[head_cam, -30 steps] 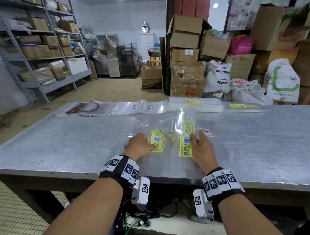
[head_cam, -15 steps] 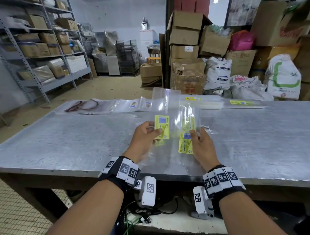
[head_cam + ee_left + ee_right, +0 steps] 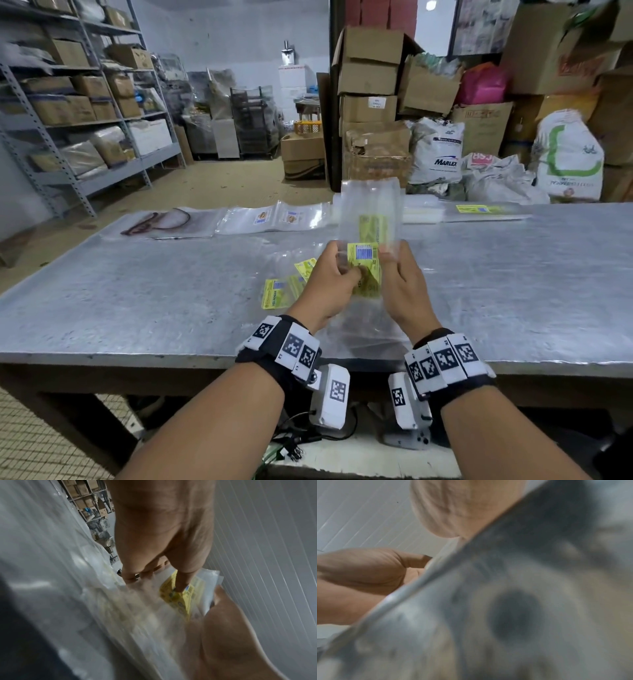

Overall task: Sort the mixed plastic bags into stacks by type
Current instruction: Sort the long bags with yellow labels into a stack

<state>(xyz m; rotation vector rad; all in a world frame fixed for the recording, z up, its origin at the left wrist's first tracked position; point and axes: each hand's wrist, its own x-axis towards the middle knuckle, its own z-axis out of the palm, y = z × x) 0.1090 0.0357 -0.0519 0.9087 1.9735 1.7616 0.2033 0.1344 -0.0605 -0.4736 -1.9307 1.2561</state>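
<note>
Both hands hold up a small bunch of clear plastic bags with yellow labels (image 3: 368, 233) above the metal table (image 3: 137, 301). My left hand (image 3: 330, 274) pinches its lower left edge, and my right hand (image 3: 400, 274) grips the lower right edge. In the left wrist view the thumb presses on the yellow label (image 3: 180, 595). More yellow-labelled bags (image 3: 284, 291) lie loose on the table just left of my left hand. The right wrist view is blurred, with clear plastic covering most of it.
Along the table's far edge lie sorted stacks: bags holding dark loops (image 3: 161, 222), clear bags with small picture labels (image 3: 277, 219), and long clear bags with a yellow label (image 3: 476, 210). Cardboard boxes and sacks stand behind; shelving runs along the left.
My left hand lifted a yellow-labelled bag off the table and brought it against the one in my right hand. Both hands now hold the bags together, raised upright.
</note>
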